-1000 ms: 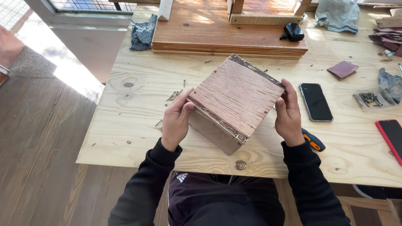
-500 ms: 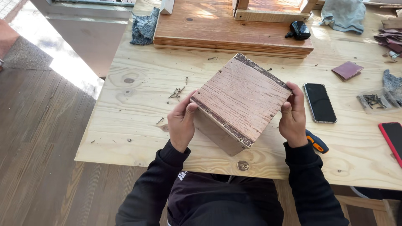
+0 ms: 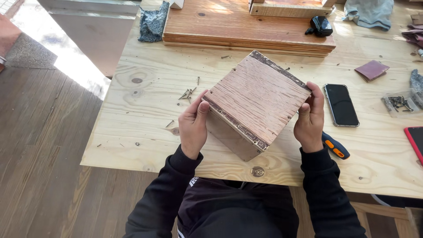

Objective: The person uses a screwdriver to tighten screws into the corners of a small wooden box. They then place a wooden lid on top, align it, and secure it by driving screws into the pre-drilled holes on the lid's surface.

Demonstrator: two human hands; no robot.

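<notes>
- Since the earlier frames almost nothing has shifted: both hands keep the same grip on the wooden box, which sits a touch higher and more central in view; screws and phone lie as before.
- Left hand (image 3: 193, 127): fingers curled, thumb up along the box's left corner, clamped on its left side.
- Right hand (image 3: 309, 118): fingers wrapped over the right corner, thumb pressed on the top face; closed on the box, not spread.
- Wooden box (image 3: 257, 99): held between the 2 hands just above the near part of the table, tilted, reddish grained face toward the camera, rotated like a diamond.
- Key relation: box lies directly between the hands, equally near to each; its dark nailed edge runs diagonally from near the left thumb down toward the body, and the lower pale side faces the person.
- Table (image 3: 132, 132): pale plywood, under the box.
- Loose screws (image 3: 187, 93): just beyond the left hand, apart from it.
- Black phone (image 3: 341, 105): flat, just right of the right hand.
- Orange-and-blue tool handle (image 3: 335, 146): partly hidden under the right wrist.
- Clear tray of screws (image 3: 398, 102): far right.
- Reddish wooden slab (image 3: 246, 24): well behind the box.
- Sandpaper piece (image 3: 372, 69): right rear.
</notes>
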